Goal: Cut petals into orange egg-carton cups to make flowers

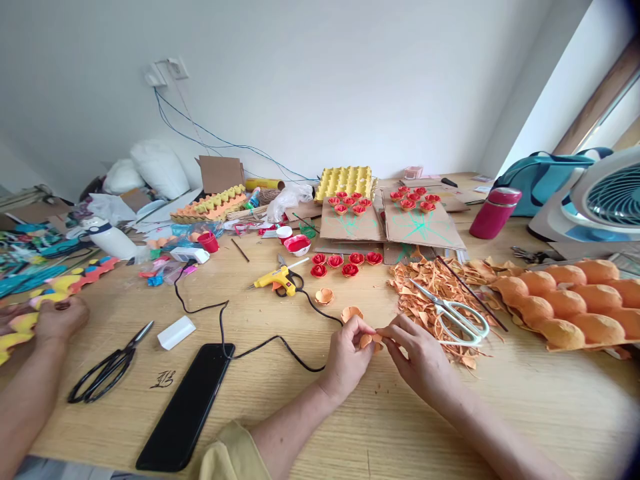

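My left hand pinches a small orange egg-carton cup cut into petals. Fingertips of my right hand are closed at the cup's right edge, and they cover part of it. Just beyond my left hand lies another orange petal cup, with a layered cup farther back. A pale-handled pair of scissors rests on a heap of orange carton scraps by my right hand. A yellow glue gun lies ahead to the left, touching orange-handled scissors.
Several red paper flowers sit on the table and on cardboard sheets. An orange egg carton is at right, near a pink bottle and a fan. A black phone and black scissors lie left. Another person's hand holds painted carton.
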Tool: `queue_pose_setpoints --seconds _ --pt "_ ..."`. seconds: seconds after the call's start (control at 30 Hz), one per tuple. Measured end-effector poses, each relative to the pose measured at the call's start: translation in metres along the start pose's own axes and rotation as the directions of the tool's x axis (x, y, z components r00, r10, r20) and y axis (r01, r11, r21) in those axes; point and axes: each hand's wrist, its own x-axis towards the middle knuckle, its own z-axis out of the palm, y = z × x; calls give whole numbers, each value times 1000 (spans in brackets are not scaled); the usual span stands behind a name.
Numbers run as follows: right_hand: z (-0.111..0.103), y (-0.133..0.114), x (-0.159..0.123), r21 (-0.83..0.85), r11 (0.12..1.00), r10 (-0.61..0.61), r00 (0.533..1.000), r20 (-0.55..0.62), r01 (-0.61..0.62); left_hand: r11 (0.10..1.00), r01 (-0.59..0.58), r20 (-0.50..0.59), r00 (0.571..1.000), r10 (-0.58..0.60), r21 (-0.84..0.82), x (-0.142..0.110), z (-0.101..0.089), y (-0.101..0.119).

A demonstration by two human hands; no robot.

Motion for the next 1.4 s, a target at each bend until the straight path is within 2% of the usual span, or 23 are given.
queue_pose_setpoints --seconds 0.2,0.53,0.83,1.0,1.1,1.23,1.4 --pt "0 2 1 -7 1000 -1 1000 -9 1 998 -9 -13 1000 9 -62 0 1 1" --pt "3 2 -1 -99 995 -14 1000 -21 12 1000 -10 -8 1000 10 13 -1 1 1" --pt "-1 2 -1 -137 990 -31 1000 -1 31 996 4 31 1000 -1 -91 0 2 5" --pt "-1 2 -2 -175 984 -34 999 15 36 995 17 35 999 -14 -96 -1 2 2" --pt "-1 2 -1 -172 984 -42 999 19 44 990 54 46 998 -48 -131 0 1 3" --pt "-5 4 1 -134 991 10 1000 -8 -11 979 144 57 989 -137 -145 2 0 7" --pt "-13 7 3 -62 994 91 994 -65 -95 976 176 83 982 -167 -125 3 -2 8"
